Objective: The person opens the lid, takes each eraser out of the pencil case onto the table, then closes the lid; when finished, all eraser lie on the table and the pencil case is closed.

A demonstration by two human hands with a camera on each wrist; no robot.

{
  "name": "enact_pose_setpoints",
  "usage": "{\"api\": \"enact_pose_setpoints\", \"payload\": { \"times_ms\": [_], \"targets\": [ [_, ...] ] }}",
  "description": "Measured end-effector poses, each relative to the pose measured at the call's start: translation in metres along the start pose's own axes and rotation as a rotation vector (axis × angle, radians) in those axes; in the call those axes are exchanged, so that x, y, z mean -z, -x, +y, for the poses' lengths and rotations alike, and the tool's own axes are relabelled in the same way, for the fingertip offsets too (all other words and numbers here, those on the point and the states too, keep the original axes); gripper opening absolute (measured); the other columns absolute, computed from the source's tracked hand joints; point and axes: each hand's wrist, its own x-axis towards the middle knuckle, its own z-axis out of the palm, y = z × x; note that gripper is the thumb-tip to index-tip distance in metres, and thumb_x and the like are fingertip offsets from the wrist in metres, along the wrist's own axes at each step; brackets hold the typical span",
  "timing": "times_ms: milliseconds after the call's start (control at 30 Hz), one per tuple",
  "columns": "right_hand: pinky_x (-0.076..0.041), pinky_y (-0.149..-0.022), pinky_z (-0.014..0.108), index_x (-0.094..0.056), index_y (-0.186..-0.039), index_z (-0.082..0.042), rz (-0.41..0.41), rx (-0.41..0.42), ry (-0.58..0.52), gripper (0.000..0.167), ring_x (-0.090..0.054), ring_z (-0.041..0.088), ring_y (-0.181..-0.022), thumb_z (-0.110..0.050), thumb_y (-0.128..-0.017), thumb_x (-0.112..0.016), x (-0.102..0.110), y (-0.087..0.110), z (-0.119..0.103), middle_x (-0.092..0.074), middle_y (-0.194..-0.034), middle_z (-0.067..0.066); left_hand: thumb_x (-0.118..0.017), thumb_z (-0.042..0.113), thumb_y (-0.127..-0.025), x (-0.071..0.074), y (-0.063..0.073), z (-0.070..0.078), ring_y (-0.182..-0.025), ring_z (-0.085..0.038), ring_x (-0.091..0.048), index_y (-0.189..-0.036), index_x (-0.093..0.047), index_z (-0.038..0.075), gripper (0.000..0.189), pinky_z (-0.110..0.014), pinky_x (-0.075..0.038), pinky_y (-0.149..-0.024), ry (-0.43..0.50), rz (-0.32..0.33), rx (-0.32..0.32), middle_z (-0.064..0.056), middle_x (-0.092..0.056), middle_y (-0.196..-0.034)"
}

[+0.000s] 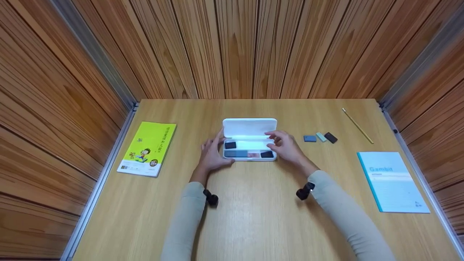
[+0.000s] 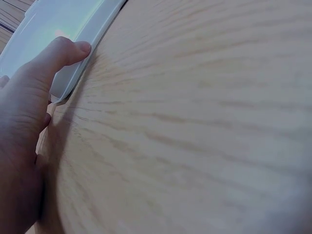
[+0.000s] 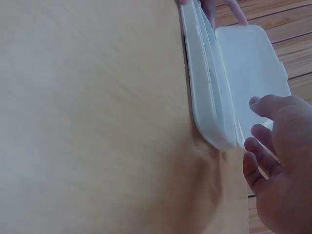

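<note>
A white pencil case (image 1: 245, 158) lies on the table with its lid (image 1: 250, 127) raised at the back. My left hand (image 1: 212, 156) grips its left end, the thumb over the front edge in the left wrist view. Inside, a black block (image 1: 230, 145) sits in the back compartment. The front one holds a grey-blue piece (image 1: 236, 153), a small pinkish piece (image 1: 253, 155) and a black block (image 1: 267, 154). Over the right end hovers my right hand (image 1: 288, 146), thumb and forefinger apart with nothing between them; the right wrist view shows its other fingers loosely bent.
Right of the case lie a blue eraser (image 1: 310, 138), a pale green eraser (image 1: 320, 137) and a black one (image 1: 330, 137). Beyond is a pencil (image 1: 357, 125), with a light blue notebook (image 1: 393, 181) nearer. A yellow-green book (image 1: 148, 145) lies left. Wooden walls (image 1: 235, 47) enclose the table.
</note>
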Motion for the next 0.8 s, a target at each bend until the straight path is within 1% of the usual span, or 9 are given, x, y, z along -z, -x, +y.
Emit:
{"api": "enact_pose_setpoints", "payload": {
  "times_ms": [167, 233, 300, 433, 633, 800],
  "targets": [
    [-0.058, -0.104, 0.044, -0.068, -0.153, -0.010, -0.015, 0.037, 0.013, 0.046, -0.067, 0.037, -0.126, -0.014, -0.108, -0.075, -0.017, -0.009, -0.010, -0.069, -0.145, 0.020, -0.098, 0.050, -0.078, 0.001, -0.001, 0.000, -0.147, -0.035, -0.049, -0.182, -0.015, 0.035, 0.135, -0.065, -0.019, -0.132, 0.003, 0.002, -0.010, -0.002, -0.064, -0.167],
    [-0.058, -0.106, 0.045, -0.068, -0.153, -0.011, -0.026, 0.035, 0.008, 0.045, -0.066, 0.037, -0.127, -0.014, -0.108, -0.075, -0.023, -0.012, -0.014, -0.069, -0.146, 0.019, -0.098, 0.051, -0.078, 0.000, -0.001, -0.001, -0.147, -0.035, -0.049, -0.183, -0.015, 0.034, 0.135, -0.065, -0.019, -0.132, -0.001, -0.001, -0.010, -0.001, -0.064, -0.168],
    [-0.058, -0.109, 0.049, -0.068, -0.153, -0.011, -0.036, 0.027, -0.007, 0.045, -0.066, 0.037, -0.129, -0.014, -0.108, -0.075, -0.029, -0.015, -0.018, -0.069, -0.147, 0.018, -0.098, 0.052, -0.077, 0.000, -0.001, 0.000, -0.146, -0.035, -0.049, -0.183, -0.015, 0.033, 0.136, -0.066, -0.018, -0.132, -0.004, -0.006, -0.009, -0.001, -0.064, -0.168],
    [-0.056, -0.116, 0.056, -0.067, -0.154, -0.012, -0.056, 0.015, -0.038, 0.046, -0.065, 0.038, -0.134, -0.014, -0.109, -0.074, -0.038, -0.019, -0.023, -0.068, -0.149, 0.017, -0.099, 0.050, -0.077, 0.000, -0.001, 0.000, -0.145, -0.034, -0.050, -0.182, -0.015, 0.035, 0.136, -0.067, -0.016, -0.133, 0.006, -0.012, -0.001, -0.002, -0.064, -0.168],
    [-0.054, -0.120, 0.057, -0.068, -0.154, -0.014, -0.089, 0.001, -0.064, 0.045, -0.064, 0.037, -0.138, -0.014, -0.109, -0.075, -0.049, -0.025, -0.030, -0.070, -0.150, 0.015, -0.100, 0.048, -0.078, 0.000, -0.001, 0.000, -0.147, -0.034, -0.050, -0.182, -0.014, 0.038, 0.136, -0.066, -0.017, -0.133, 0.016, -0.010, 0.005, -0.002, -0.063, -0.168],
    [-0.051, -0.124, 0.058, -0.068, -0.153, -0.014, -0.119, 0.009, -0.053, 0.044, -0.064, 0.038, -0.141, -0.014, -0.109, -0.073, -0.059, -0.030, -0.034, -0.071, -0.152, 0.015, -0.100, 0.048, -0.079, -0.001, -0.001, 0.001, -0.149, -0.035, -0.050, -0.182, -0.015, 0.037, 0.134, -0.068, -0.013, -0.136, 0.015, -0.002, 0.000, -0.003, -0.064, -0.167]
  ]
}}
